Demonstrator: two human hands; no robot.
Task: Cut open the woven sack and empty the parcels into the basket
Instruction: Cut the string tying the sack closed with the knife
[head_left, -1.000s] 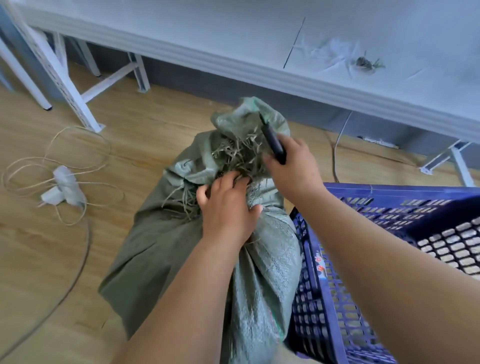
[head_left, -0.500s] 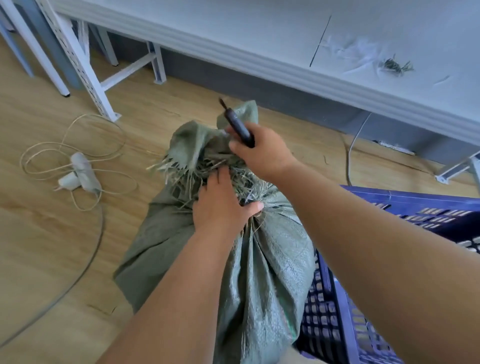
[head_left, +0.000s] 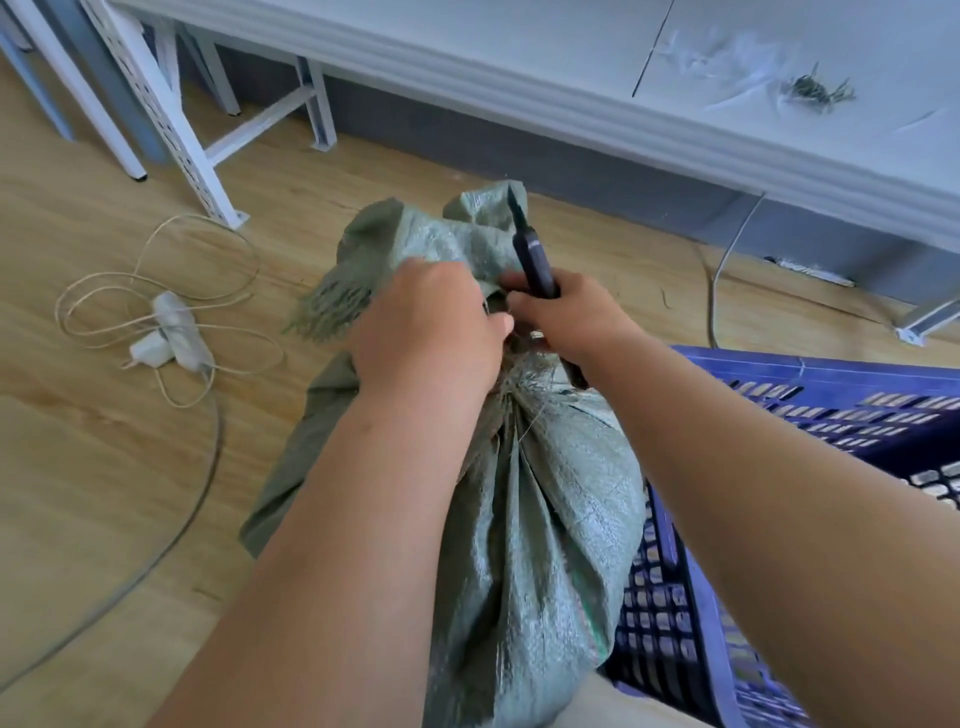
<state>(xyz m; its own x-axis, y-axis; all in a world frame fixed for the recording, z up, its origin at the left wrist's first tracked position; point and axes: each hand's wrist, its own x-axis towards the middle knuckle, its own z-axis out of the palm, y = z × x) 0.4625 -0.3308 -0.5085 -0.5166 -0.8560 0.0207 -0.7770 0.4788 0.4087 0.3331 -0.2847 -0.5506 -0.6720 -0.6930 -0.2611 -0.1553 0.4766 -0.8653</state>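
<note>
Sack (head_left: 550, 509) (one) neck gripped by left hand (head_left: 426, 332), right hand (head_left: 566, 317) clutching one knife (head_left: 532, 254).

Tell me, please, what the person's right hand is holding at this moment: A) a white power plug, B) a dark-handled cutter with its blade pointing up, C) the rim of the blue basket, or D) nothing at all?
B: the right hand grips a dark-handled cutter, blade pointing up, beside the bunched neck of the green woven sack.
</note>
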